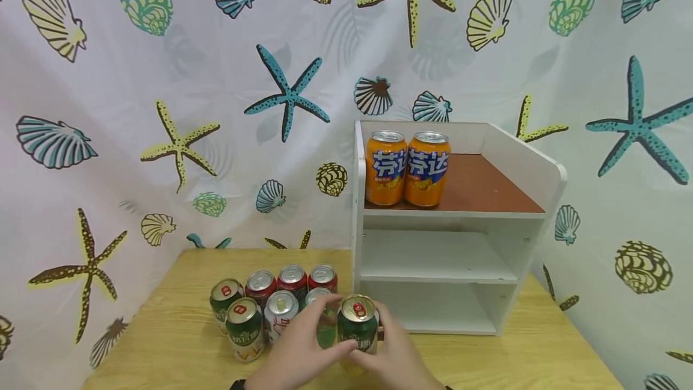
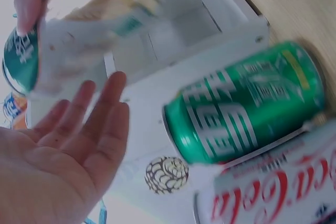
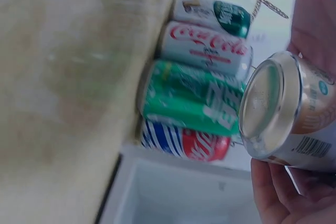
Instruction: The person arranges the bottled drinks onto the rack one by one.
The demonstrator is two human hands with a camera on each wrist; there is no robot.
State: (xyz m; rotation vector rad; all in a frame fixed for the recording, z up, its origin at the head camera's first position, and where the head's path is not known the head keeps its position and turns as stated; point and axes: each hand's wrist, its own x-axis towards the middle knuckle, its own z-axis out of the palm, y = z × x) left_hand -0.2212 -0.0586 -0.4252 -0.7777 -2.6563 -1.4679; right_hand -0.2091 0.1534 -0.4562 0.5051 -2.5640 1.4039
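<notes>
A green-and-white drink can (image 1: 357, 325) with a gold lid stands upright between my two hands, in front of the shelf. My right hand (image 1: 397, 351) grips it from the right side; in the right wrist view its fingers (image 3: 275, 195) lie along the can, whose bare metal bottom faces that camera. On the other side is my left hand (image 1: 303, 348), its thumb overlapping the can in the head view. The left wrist view shows the left fingers (image 2: 100, 119) extended, with a gap between them and the can (image 2: 89, 30).
Left of the hands, several cans stand grouped: green-and-white cans (image 1: 245, 330), a white Coca-Cola can (image 1: 281, 315), red cans (image 1: 292, 284) and a green can (image 2: 247, 103). A white shelf unit (image 1: 433, 254) stands right of them, with two orange cans (image 1: 385, 170) on top.
</notes>
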